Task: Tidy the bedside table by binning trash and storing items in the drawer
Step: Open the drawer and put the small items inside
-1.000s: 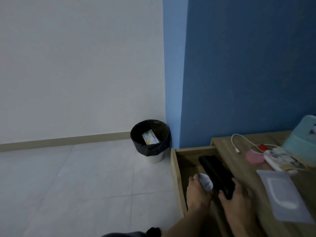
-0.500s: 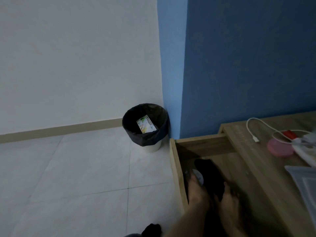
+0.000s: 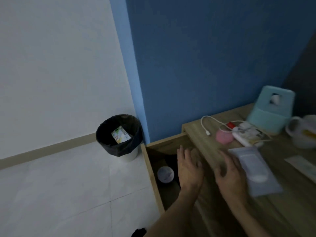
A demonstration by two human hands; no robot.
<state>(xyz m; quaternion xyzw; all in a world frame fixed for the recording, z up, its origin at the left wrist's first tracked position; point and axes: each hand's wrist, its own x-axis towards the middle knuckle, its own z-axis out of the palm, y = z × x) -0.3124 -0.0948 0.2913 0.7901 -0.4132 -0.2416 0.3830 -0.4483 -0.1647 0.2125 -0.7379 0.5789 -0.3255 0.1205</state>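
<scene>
Now our left hand [image 3: 189, 170] hangs flat and empty over the open drawer [image 3: 153, 175], where a small pale jar [image 3: 165, 174] already lies. Our right hand [image 3: 229, 173], fingers spread and holding nothing, sits beside the packet [image 3: 253, 168], likely next for storing. The table [image 3: 205, 144] remains cluttered; the bin [image 3: 119, 135] stands near.

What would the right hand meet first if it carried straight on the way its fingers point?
Probably the flat translucent packet on the tabletop: the right hand, open and blurred, points up and right, its fingertips already at the packet's near edge. Depth is unclear.
</scene>
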